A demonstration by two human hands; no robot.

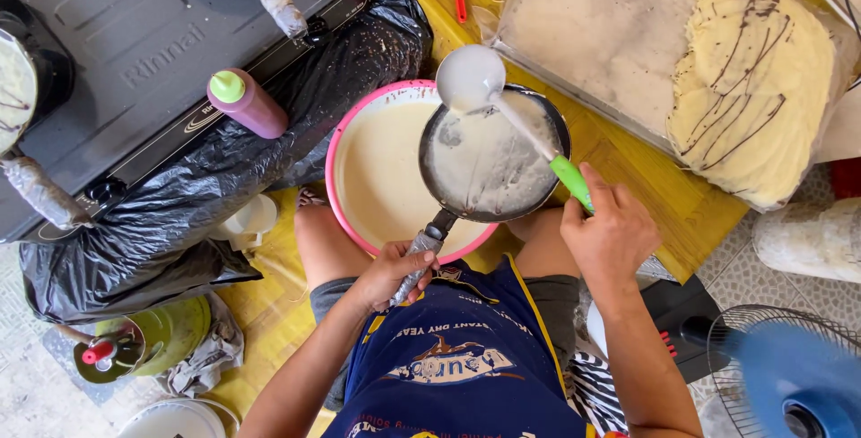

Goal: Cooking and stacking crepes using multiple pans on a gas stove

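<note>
The left hand is closed tight around the wrapped handle of a small dark frying pan, holding it directly over a pink-rimmed basin full of pale batter, apparently so that anything spilling off the pan lands back in the basin. The pan's floor carries a thin, patchy film of that same whitish batter, with bare dark metal showing near the handle side. The right hand is wrapped around the green handle of a ladle, fingers curled shut on it; the ladle's bowl rests over the pan's far rim, coated white and looking nearly emptied. The basin sits between the person's knees on a yellow surface, close against a gas stove draped at its front with black plastic sheeting, which seems meant to catch drips. A purple squeeze bottle with a green cap lies on that sheeting. To the right, a clear plastic tray holds a stack of thin, pale crepes streaked with dark lines. A blue fan stands at the lower right.
</note>
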